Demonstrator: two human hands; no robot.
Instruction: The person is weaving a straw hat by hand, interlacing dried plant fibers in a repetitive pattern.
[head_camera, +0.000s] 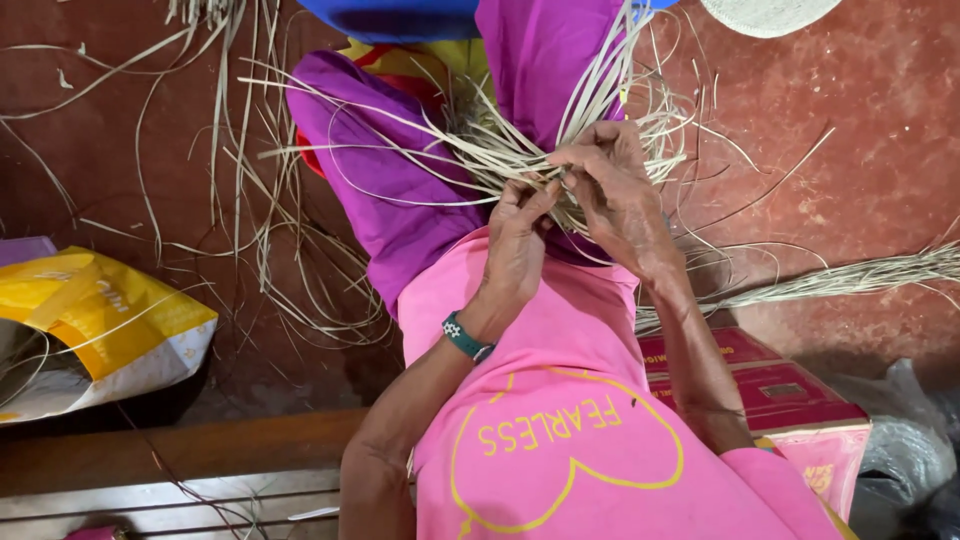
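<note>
The strips (520, 150) at the fingertips of both hands are pale straw, almost cream. Under the hands, the skirt (400, 200) is bright purple, and nearer the body the shirt (560, 400) is hot pink with a yellow heart outline and yellow lettering. A teal band with small white dots (466, 338) circles the wrist below the left hand (518, 240). Beyond the hands a blue rim (390, 18) shows. Far out to the left hand's side lies a yellow and white sack (100, 320). Below the right hand (612, 190) sits a dark red box (780, 390). The floor (860, 120) is brick red.
</note>
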